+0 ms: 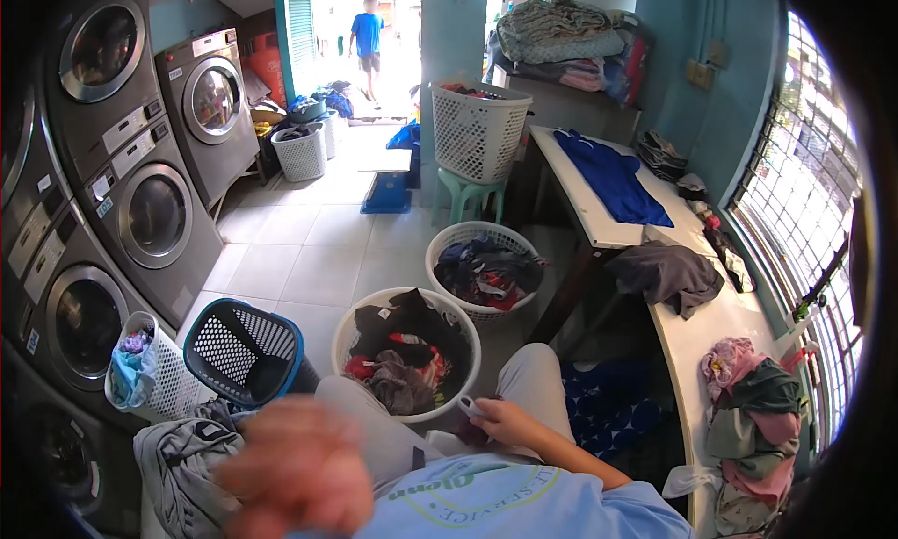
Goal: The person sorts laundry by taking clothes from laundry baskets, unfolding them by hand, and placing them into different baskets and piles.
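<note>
My right hand (pixel 505 422) is closed on a dark garment (pixel 472 431) with a light edge, low over my lap. My left hand (pixel 295 469) is smeared by motion at the lower left, and its fingers cannot be made out. Behind it lies a heap of grey clothes (pixel 182 459). Just beyond my knees stands a round white laundry basket (pixel 344 347) holding dark and red clothes (pixel 402 380). A second white basket (pixel 440 279) with dark clothes sits farther back to the right.
Stacked dryers (pixel 154 216) line the left side. A black-and-blue basket (pixel 234 338) and a white basket (pixel 168 380) stand near them. On the right, a table (pixel 673 343) bears a blue garment (pixel 613 179) and piled clothes (pixel 758 427). A person (pixel 368 39) is at the doorway.
</note>
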Motion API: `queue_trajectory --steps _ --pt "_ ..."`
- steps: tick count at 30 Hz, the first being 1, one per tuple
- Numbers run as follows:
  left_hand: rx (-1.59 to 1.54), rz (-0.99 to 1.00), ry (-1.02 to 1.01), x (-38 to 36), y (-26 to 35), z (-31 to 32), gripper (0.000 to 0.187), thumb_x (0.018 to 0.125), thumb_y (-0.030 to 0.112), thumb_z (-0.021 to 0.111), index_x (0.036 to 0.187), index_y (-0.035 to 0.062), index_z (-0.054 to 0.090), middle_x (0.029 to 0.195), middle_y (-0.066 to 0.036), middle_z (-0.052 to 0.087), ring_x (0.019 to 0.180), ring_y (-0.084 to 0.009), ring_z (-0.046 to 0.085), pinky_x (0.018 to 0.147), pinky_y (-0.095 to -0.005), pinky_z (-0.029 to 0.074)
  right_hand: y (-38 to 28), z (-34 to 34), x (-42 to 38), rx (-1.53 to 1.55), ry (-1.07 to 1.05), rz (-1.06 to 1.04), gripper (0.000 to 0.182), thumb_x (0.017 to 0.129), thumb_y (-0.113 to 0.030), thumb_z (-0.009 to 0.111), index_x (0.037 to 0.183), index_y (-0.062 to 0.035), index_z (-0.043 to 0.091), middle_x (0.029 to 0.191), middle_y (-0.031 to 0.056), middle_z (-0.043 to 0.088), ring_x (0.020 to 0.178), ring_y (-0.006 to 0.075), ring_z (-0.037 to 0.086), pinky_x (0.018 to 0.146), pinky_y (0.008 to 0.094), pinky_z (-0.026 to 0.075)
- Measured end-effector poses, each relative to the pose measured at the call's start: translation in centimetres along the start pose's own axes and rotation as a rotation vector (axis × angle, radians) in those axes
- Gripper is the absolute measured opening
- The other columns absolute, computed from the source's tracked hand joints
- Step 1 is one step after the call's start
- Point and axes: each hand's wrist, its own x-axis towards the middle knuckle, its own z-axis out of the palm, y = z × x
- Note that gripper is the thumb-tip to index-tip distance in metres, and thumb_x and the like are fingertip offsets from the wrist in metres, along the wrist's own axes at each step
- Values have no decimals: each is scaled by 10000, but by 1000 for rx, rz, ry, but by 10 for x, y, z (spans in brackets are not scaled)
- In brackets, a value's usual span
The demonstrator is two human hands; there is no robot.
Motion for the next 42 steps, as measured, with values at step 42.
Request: queue_trajectory --steps 42 --pt "193 -1751 -1456 -487 -225 -39 458 862 456 577 985 31 692 981 -202 665 946 -335 633 846 -385 472 1 -38 69 865 -220 184 161 922 -151 599 1039 -41 609 855 -31 631 746 32 546 659 208 456"
